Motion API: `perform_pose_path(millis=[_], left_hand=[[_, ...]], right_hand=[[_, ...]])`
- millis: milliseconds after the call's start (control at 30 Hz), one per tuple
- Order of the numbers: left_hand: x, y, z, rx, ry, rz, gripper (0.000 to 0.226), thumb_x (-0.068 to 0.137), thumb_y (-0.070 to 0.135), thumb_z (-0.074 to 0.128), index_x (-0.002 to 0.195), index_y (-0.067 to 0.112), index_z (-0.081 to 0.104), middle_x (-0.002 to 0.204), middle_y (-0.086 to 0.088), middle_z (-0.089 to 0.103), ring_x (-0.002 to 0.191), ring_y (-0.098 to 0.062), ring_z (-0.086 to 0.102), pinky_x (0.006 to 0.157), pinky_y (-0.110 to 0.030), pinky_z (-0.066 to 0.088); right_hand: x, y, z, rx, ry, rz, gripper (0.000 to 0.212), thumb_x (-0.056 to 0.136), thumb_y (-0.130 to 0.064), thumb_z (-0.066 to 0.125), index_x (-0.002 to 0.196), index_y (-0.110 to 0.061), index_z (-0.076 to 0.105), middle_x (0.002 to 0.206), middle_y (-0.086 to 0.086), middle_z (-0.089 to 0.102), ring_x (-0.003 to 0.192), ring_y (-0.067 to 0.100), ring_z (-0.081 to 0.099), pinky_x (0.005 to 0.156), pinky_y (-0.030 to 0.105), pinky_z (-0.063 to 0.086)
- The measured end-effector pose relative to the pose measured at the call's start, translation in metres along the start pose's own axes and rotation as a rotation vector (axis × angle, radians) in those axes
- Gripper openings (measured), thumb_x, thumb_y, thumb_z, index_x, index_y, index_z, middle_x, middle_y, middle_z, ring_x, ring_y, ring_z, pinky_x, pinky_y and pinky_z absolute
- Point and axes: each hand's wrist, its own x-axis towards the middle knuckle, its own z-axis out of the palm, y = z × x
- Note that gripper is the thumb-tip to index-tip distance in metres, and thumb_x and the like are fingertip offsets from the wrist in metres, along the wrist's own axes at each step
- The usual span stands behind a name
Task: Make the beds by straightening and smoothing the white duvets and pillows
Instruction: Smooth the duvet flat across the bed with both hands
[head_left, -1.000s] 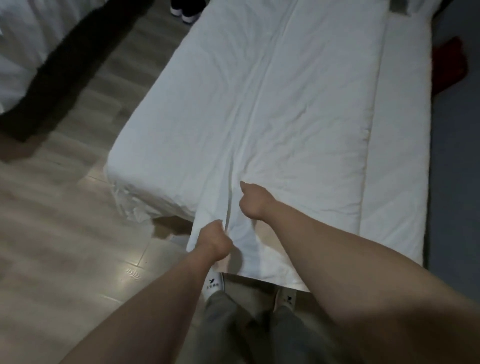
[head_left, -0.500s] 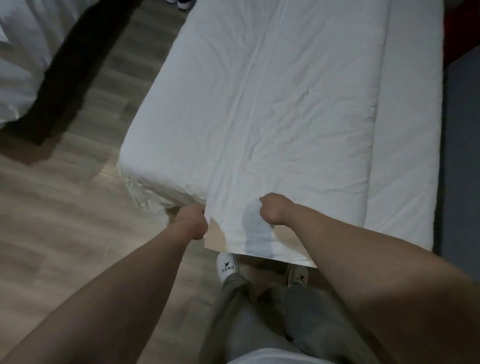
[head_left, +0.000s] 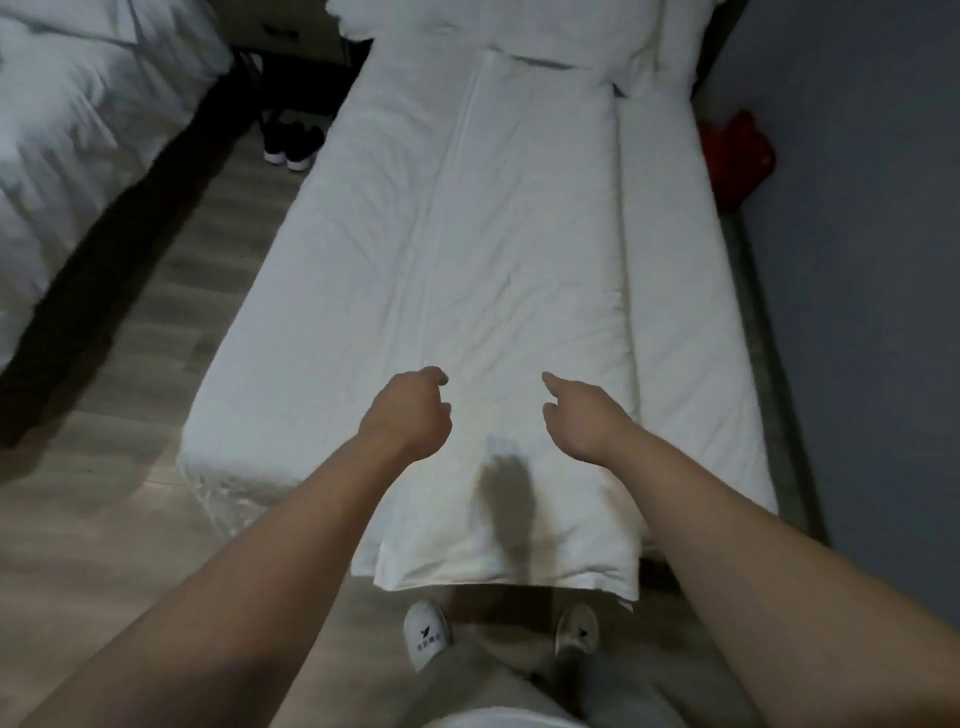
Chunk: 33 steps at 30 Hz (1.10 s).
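Duvet (head_left: 493, 234) lies flat along the bed (head_left: 685, 312), its edge hanging over the bed's foot end. Left hand (head_left: 405, 410) and right hand (head_left: 582, 415) are above the bed's foot end, fingers loosely curled, gripping nothing. Pillow (head_left: 545, 31) at the bed's head.

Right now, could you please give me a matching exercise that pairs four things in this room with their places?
Things:
1. duvet
2. black shoes
3. red object
4. pillows

Places:
A. on the floor, left of the bed
B. between the bed and the grey wall
C. at the bed's head end
D. spread along the bed, hanging over its foot

Pairs: 1-D, 2-A, 3-B, 4-C.
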Motion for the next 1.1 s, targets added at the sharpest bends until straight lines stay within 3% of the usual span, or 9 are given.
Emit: perform_pose_path(millis=[133, 300, 500, 733, 900, 1100], left_hand=[[-0.004, 0.084, -0.021, 0.102, 0.077, 0.188, 0.049, 0.101, 0.025, 0.053, 0.149, 0.018, 0.045, 0.141, -0.006, 0.056, 0.13, -0.024, 0.052, 0.103, -0.038, 0.047], [-0.036, 0.198, -0.022, 0.213, 0.184, 0.385, 0.053, 0.103, 0.026, 0.052, 0.153, 0.016, 0.039, 0.15, -0.005, 0.048, 0.137, -0.024, 0.046, 0.109, -0.035, 0.039], [-0.088, 0.329, 0.021, 0.306, 0.264, 0.534, 0.053, 0.103, 0.031, 0.052, 0.151, 0.013, 0.038, 0.15, -0.004, 0.047, 0.136, -0.021, 0.046, 0.108, -0.035, 0.039], [-0.144, 0.46, 0.104, 0.35, 0.317, 0.541, 0.056, 0.103, 0.034, 0.053, 0.151, 0.011, 0.037, 0.152, -0.005, 0.042, 0.141, -0.022, 0.039, 0.11, -0.035, 0.039], [-0.15, 0.542, 0.14, 0.401, 0.307, 0.576, 0.066, 0.104, 0.037, 0.05, 0.159, 0.011, 0.024, 0.165, -0.006, 0.026, 0.154, -0.022, 0.019, 0.121, -0.035, 0.025], [-0.111, 0.61, 0.169, 0.414, 0.275, 0.534, 0.06, 0.103, 0.036, 0.051, 0.153, 0.009, 0.033, 0.159, -0.009, 0.036, 0.148, -0.025, 0.029, 0.117, -0.037, 0.031]], right_hand=[[-0.039, 0.042, -0.06, 0.06, 0.204, 0.018, 0.057, 0.107, -0.02, 0.033, 0.162, -0.02, 0.019, 0.155, 0.008, 0.044, 0.135, 0.028, 0.046, 0.1, 0.03, 0.039], [-0.101, 0.111, -0.113, 0.054, 0.41, -0.043, 0.059, 0.108, -0.022, 0.036, 0.163, -0.017, 0.012, 0.17, -0.001, 0.012, 0.156, 0.015, 0.01, 0.12, 0.027, 0.016], [-0.178, 0.245, -0.151, -0.049, 0.585, -0.047, 0.063, 0.109, -0.032, 0.035, 0.163, -0.015, 0.007, 0.171, 0.001, 0.0, 0.157, 0.016, -0.003, 0.125, 0.033, 0.006], [-0.267, 0.41, -0.19, -0.065, 0.657, -0.026, 0.068, 0.108, -0.034, 0.037, 0.163, -0.014, 0.001, 0.17, 0.001, -0.005, 0.156, 0.014, -0.005, 0.126, 0.03, 0.001], [-0.288, 0.49, -0.218, -0.055, 0.658, -0.01, 0.07, 0.108, -0.034, 0.038, 0.162, -0.012, 0.0, 0.17, 0.002, -0.005, 0.156, 0.014, -0.005, 0.126, 0.029, 0.0], [-0.259, 0.562, -0.253, -0.051, 0.61, -0.029, 0.069, 0.109, -0.034, 0.036, 0.162, -0.014, -0.003, 0.17, 0.0, -0.007, 0.156, 0.012, -0.007, 0.126, 0.029, -0.001]])
